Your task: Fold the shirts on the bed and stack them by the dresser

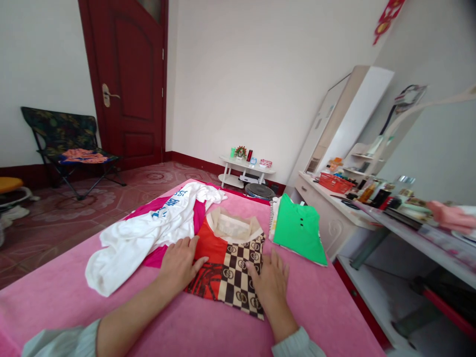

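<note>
A folded shirt [232, 267], red on one side and black-and-cream checked on the other, lies flat on the pink bed cover [208, 325]. Its pale collar points away from me. My left hand [182, 263] rests at the shirt's left edge, fingers extended. At the right edge, my right hand [270, 280] lies with its fingers spread and the thumb on the checks. Left of the shirt is a loose white garment [148, 233] with blue lettering, over a magenta cloth [199, 218]. To the right sits a folded bright green shirt [297, 223] on top of other folded clothes.
On the right stands a dressing table [327, 198] with a red basket [334, 182] and bottles. A low white table [245, 165] is beyond the bed. Back left are a folding chair [63, 129] with an orange cloth and a dark red door [134, 79].
</note>
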Demonstrator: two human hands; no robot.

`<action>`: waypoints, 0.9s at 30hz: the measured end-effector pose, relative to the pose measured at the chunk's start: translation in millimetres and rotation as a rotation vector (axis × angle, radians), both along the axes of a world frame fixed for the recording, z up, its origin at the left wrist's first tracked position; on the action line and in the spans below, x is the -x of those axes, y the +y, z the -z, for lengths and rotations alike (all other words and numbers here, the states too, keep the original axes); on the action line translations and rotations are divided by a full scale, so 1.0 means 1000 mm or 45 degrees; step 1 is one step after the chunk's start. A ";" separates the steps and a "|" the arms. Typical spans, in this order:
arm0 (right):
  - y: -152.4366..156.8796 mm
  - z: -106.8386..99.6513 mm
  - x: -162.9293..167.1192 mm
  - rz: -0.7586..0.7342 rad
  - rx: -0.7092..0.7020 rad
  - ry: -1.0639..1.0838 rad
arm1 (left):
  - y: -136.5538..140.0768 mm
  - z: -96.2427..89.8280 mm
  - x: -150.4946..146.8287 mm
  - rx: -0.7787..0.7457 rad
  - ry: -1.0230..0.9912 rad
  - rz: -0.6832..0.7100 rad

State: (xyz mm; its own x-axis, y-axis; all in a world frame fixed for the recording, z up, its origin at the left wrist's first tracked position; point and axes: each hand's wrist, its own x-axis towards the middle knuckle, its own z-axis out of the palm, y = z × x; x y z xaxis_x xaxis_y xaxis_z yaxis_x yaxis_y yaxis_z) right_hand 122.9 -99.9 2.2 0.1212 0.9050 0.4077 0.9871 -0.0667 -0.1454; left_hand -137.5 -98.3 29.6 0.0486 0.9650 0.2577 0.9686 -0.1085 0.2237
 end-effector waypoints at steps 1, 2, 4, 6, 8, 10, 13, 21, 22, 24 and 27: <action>0.000 -0.001 0.000 -0.004 0.000 -0.003 | 0.000 -0.002 0.002 0.019 0.033 -0.037; 0.000 -0.001 0.000 -0.007 0.003 0.001 | -0.001 -0.004 0.003 0.042 0.067 -0.063; 0.000 -0.004 0.001 -0.010 0.005 0.016 | -0.001 -0.008 0.006 0.087 0.130 -0.097; -0.002 -0.008 0.001 -0.023 -0.004 0.032 | -0.001 -0.009 0.008 0.132 0.166 -0.128; -0.003 -0.012 0.001 -0.054 -0.018 0.046 | 0.000 -0.009 0.010 0.199 0.138 -0.152; -0.004 -0.015 0.000 -0.081 -0.031 0.053 | 0.001 -0.008 0.011 0.276 0.063 -0.144; -0.004 -0.017 0.000 -0.086 -0.048 0.064 | 0.004 -0.006 0.014 0.331 -0.059 -0.088; -0.002 -0.015 0.003 0.010 -0.013 0.265 | 0.010 0.003 0.012 0.204 -0.637 0.170; -0.002 -0.014 0.002 0.002 -0.013 0.279 | 0.012 0.007 0.011 0.193 -0.714 0.172; -0.001 -0.012 0.001 -0.039 -0.024 0.337 | 0.014 0.015 0.010 0.160 -0.869 0.183; 0.002 -0.007 -0.001 -0.144 -0.068 0.546 | 0.015 0.022 0.008 0.113 -1.089 0.235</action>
State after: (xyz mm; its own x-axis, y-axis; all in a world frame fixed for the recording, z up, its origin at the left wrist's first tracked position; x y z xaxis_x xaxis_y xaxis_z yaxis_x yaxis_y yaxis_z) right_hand 123.6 -97.4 9.7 0.1910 0.9014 0.3886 0.8373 0.0570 -0.5438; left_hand -145.6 -83.2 7.1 0.0301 0.9790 0.2015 0.4339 -0.1944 0.8797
